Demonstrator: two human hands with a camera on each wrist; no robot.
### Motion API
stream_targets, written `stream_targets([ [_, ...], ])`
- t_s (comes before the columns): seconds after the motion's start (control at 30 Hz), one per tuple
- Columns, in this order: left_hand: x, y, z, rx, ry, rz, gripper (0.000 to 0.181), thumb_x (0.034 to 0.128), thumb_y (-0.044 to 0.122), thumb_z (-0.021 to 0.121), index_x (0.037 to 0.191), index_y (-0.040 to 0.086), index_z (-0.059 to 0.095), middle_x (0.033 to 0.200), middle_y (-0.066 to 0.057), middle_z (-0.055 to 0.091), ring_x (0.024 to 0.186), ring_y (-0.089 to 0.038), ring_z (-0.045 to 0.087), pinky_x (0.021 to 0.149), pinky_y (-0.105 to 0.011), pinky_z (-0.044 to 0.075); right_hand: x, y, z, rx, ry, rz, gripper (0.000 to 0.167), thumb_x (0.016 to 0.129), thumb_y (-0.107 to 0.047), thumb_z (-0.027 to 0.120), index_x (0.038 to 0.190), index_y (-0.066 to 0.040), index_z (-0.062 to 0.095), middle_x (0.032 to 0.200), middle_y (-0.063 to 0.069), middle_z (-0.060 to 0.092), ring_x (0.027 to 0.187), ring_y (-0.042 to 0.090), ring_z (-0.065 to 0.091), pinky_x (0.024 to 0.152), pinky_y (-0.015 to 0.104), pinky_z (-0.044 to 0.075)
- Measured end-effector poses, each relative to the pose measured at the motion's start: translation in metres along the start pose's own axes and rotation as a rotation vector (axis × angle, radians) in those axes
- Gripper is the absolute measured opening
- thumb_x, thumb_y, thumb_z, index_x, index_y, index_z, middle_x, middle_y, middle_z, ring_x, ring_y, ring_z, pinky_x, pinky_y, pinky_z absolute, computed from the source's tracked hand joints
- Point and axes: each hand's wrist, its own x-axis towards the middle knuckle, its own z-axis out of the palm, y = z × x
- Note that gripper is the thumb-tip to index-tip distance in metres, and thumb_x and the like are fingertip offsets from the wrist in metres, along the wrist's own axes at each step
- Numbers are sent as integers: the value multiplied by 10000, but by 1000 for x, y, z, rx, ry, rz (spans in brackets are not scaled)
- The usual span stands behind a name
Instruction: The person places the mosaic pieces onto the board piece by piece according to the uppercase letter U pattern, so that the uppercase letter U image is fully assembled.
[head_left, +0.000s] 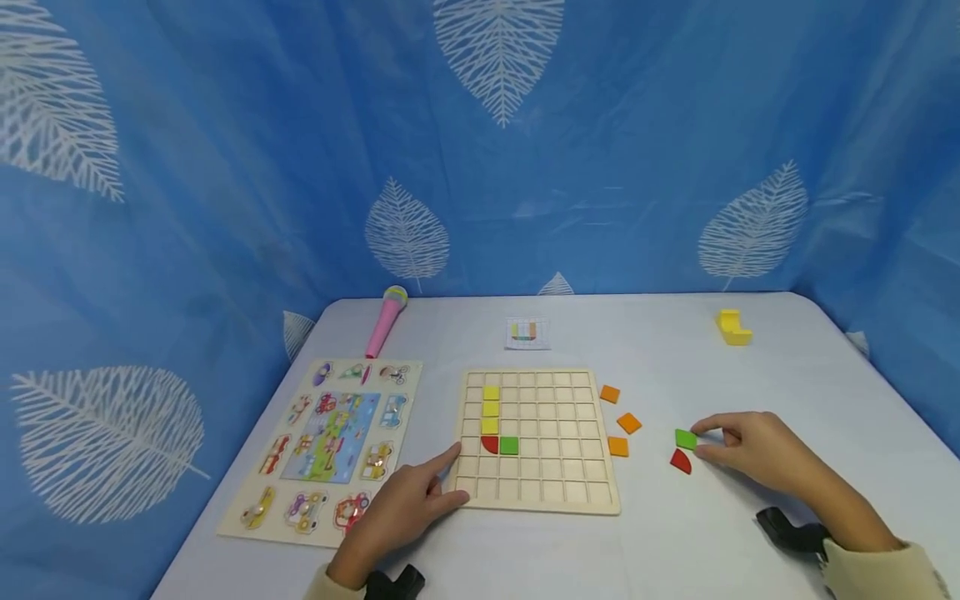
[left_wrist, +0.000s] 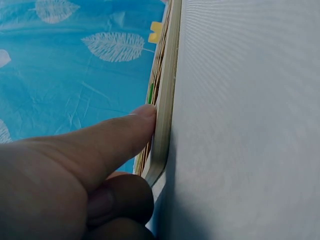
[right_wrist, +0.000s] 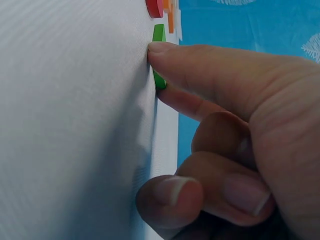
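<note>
The wooden grid board (head_left: pixel 543 500) lies flat, with a column of three yellow squares (head_left: pixel 491 408), a red quarter-round tile (head_left: pixel 490 444) below them and a green square (head_left: pixel 509 446) beside it. My left hand (head_left: pixel 405 508) touches the board's left edge with index finger and thumb; in the left wrist view the thumb of the left hand (left_wrist: pixel 85 160) rests against the rim (left_wrist: pixel 167 100). Right of the board, my right hand (head_left: pixel 765 450) pinches a green tile (head_left: pixel 686 439) between thumb and index finger, low at the tabletop. Another red quarter-round tile (head_left: pixel 681 462) lies just below it.
Three orange squares (head_left: pixel 629 423) lie near the board's right edge. Behind the board is a small pattern card (head_left: pixel 527 333). A picture puzzle board (head_left: pixel 330 442) and a pink microphone (head_left: pixel 386 321) are at the left. A yellow block (head_left: pixel 733 327) stands at the back right.
</note>
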Motion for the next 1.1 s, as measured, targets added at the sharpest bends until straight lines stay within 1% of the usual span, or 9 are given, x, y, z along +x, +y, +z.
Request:
stream_targets([
  [0.07, 1, 1, 1, -7, -2, 3, 709, 946, 446, 719, 1537, 129, 488, 578, 96, 480, 476, -47, 383, 462, -236, 315, 0, 0, -1, -9, 3, 6, 364, 863, -312, 826, 1149, -94, 771, 593, -34, 421, 518, 136, 369, 485, 268, 296],
  [0.13, 1, 1, 2, -8, -4, 10, 710, 946, 442, 720, 1537, 124, 487, 578, 100, 478, 476, -45, 380, 462, -234, 314, -1, 1, -1, -12, 5, -4, 353, 871, -307, 820, 1143, -88, 771, 591, -34, 416, 516, 136, 362, 483, 275, 288],
  [0.33, -1, 1, 2, 1, 4, -5, 713, 936, 438, 733, 1532, 126, 494, 581, 99, 479, 480, -44, 387, 464, -233, 314, -1, 0, 1, -1, 6, -19, 329, 879, -291, 813, 1136, -91, 774, 586, -43, 412, 506, 124, 357, 477, 268, 290],
  [0.47, -1, 1, 2, -14, 0, -9, 718, 936, 447, 730, 1534, 128, 492, 583, 99, 481, 480, -44, 389, 460, -235, 314, 0, 0, 2, -24, 15, -17, 313, 882, -272, 810, 1136, -92, 774, 588, -43, 407, 510, 128, 358, 483, 266, 290],
  [0.7, -4, -1, 3, -47, -15, 5, 724, 938, 450, 727, 1537, 123, 484, 575, 99, 487, 467, -40, 374, 449, -236, 318, -3, -2, 4, -39, 20, -5, 310, 882, -260, 806, 1134, -82, 774, 577, -43, 402, 505, 129, 357, 480, 263, 289],
  [0.83, -4, -1, 3, -50, -15, 11, 726, 939, 461, 722, 1537, 125, 485, 571, 101, 484, 463, -40, 374, 445, -240, 314, -3, -5, 3, -49, 53, -15, 310, 876, -244, 810, 1136, -77, 774, 572, -45, 405, 501, 126, 366, 477, 258, 293],
  [0.97, -1, -1, 0, -39, -12, 14, 724, 943, 464, 717, 1542, 135, 480, 574, 100, 486, 463, -41, 374, 445, -239, 315, -1, -9, 3, -48, 105, -33, 316, 874, -231, 820, 1145, -77, 772, 567, -48, 404, 493, 123, 361, 471, 260, 287],
  [1.1, -1, -1, -1, -40, -12, 6, 726, 940, 460, 722, 1543, 139, 478, 581, 96, 490, 469, -45, 380, 448, -242, 316, 0, -14, 5, -35, 144, -45, 320, 870, -228, 830, 1150, -85, 772, 571, -55, 403, 495, 117, 357, 476, 258, 282],
])
